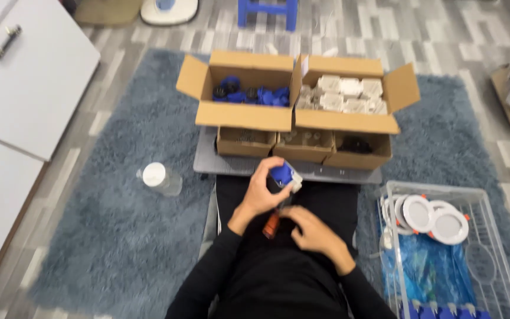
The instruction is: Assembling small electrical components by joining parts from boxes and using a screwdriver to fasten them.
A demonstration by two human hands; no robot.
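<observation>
Seated person in black sleeves, seen from above. The left hand (262,192) is raised over the lap, fingers wrapped around a small blue-and-white part (285,175) — its exact shape is blurred, and the fingers cover its lower half. The right hand (314,231) sits lower, just beside the left wrist, fingers curled onto an orange-handled tool (272,225); only the handle end shows, the tip is hidden between the two hands, so its kind cannot be told.

Ahead of the knees lies a grey mat (231,163) with three small cardboard trays (304,146) in a row; their contents are dark and hard to make out. Behind them stand two open boxes touching side by side: the left box (243,115) holds blue parts (252,94), the right box (349,121) holds white parts (346,94).

On the blue-grey rug (125,207), to the person's left, lies a clear bottle with a white cap (159,178). To the right is a clear plastic basket (479,195) with round white lamp fittings (432,215) and a blue bag — its lower edge is cut off by the frame. A white cabinet (25,82) is at far left, partly out of view.
</observation>
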